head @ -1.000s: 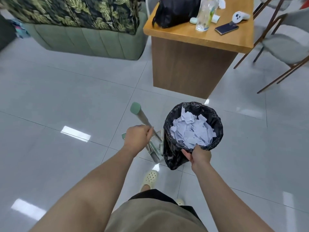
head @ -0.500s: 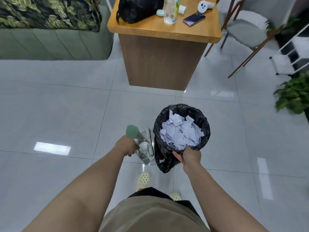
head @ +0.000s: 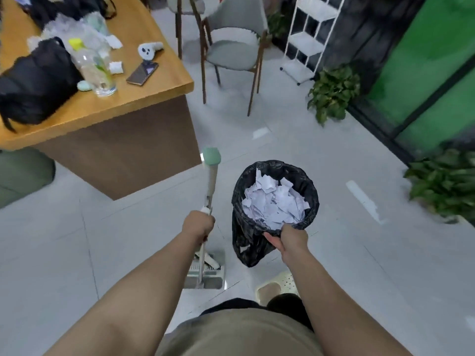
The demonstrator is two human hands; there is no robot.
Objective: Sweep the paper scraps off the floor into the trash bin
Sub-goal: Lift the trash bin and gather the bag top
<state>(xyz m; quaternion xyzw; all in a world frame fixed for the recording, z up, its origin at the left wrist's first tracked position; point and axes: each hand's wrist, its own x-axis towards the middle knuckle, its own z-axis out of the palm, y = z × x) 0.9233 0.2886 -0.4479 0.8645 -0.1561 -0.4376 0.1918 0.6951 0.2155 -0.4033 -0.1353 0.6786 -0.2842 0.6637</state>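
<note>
A trash bin with a black liner (head: 309,186) hangs above the floor in front of me, filled with white paper scraps (head: 273,201). My right hand (head: 289,240) grips its near rim. My left hand (head: 198,226) grips the long handle (head: 211,176) of a broom and dustpan set, which has a green cap on top. The grey dustpan (head: 205,274) with the broom head in it hangs low by my feet, left of the bin.
A wooden desk (head: 123,140) stands at the left with a black bag, a bottle and a phone on it. A chair (head: 231,55) and a white shelf rack (head: 308,39) stand further off. Potted plants (head: 334,91) line the right side by a green wall.
The view has swung to the right, so the desk now sits at the left and the plants and rack have come into view. Both hands keep their grips on the handle and the bin.
</note>
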